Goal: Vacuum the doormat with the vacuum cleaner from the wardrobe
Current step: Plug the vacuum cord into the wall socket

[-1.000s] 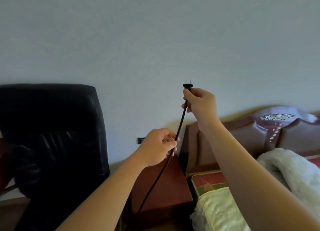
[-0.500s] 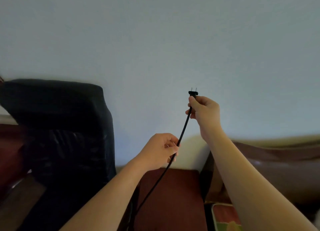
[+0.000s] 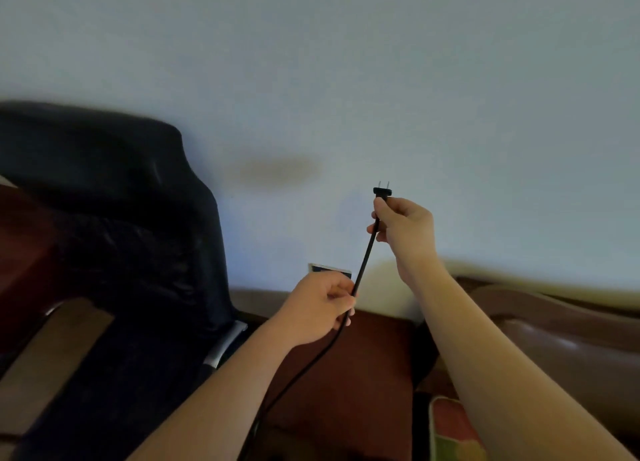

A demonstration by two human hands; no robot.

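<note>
My right hand [image 3: 403, 230] grips a black power cord just below its two-pin plug [image 3: 382, 190], prongs pointing up toward the white wall. The black cord [image 3: 362, 266] runs down and left into my left hand [image 3: 320, 310], which pinches it lower down; from there it drops out of view at the bottom. A wall socket [image 3: 329, 269] shows on the wall just above my left hand, partly hidden by it. Neither the vacuum cleaner nor the doormat is in view.
A black leather chair [image 3: 114, 239] stands at the left against the wall. A dark red-brown nightstand [image 3: 353, 374] sits below my hands. At the right are a brown padded headboard [image 3: 561, 336] and a corner of patterned bedding [image 3: 453, 433].
The view has swung left and closer to the wall, so the bed has slid out at the right. Both hands keep their hold on the cord, and the socket now shows above my left hand.
</note>
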